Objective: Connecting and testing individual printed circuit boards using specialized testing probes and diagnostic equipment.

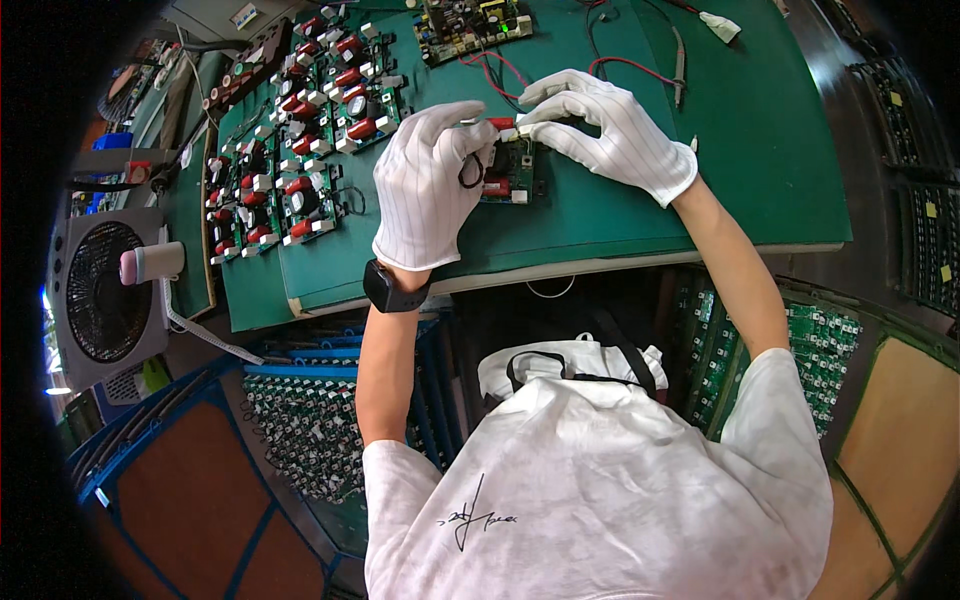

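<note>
A small green circuit board (517, 165) with red and white parts lies on the green mat between my hands. My left hand (428, 180), in a white striped glove, is closed on the board's left side, its fingers curled at the upper edge. A black wire loop (470, 170) shows against that glove. From the right, my gloved right hand (608, 132) reaches over, thumb and fingertips pinched at the board's upper right corner beside a white connector. The fingertips partly cover what they touch there.
Several similar boards (300, 190) stand in rows at the left of the mat (620, 215). A larger board (472, 28) sits at the back, near red and black test leads (680, 70). A fan (105, 290) stands far left. Board-filled racks (305, 425) are below the table edge.
</note>
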Motion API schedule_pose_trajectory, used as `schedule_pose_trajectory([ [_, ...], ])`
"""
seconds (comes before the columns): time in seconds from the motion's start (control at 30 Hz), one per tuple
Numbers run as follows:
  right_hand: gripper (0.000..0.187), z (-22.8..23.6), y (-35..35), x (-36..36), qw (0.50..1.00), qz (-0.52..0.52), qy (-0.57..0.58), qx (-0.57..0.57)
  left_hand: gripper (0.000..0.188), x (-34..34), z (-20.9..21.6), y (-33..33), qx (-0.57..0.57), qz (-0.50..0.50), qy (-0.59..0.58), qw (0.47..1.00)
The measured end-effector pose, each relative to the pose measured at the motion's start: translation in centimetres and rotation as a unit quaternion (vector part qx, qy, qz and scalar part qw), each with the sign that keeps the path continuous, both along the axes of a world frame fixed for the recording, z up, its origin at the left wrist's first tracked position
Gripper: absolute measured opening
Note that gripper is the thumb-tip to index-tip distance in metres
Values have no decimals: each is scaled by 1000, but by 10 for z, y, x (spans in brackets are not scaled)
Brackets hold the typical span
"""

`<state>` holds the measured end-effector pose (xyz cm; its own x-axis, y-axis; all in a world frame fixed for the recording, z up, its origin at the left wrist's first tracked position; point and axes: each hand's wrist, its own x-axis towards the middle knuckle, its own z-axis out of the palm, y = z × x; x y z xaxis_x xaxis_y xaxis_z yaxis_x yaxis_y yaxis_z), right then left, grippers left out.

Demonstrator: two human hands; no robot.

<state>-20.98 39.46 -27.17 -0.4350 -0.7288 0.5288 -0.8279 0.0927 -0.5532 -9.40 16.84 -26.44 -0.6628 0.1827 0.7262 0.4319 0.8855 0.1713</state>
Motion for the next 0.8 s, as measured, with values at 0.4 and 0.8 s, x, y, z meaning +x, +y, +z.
schedule_pose_trajectory([
  [0.4,26,-2,-1,-3,997,11,-75,0,35,6,1,10,-16,12,-9,1000],
  [0.8,28,-2,-12,-2,1000,-2,-28,2,34,5,-1,6,-10,16,-20,1000],
])
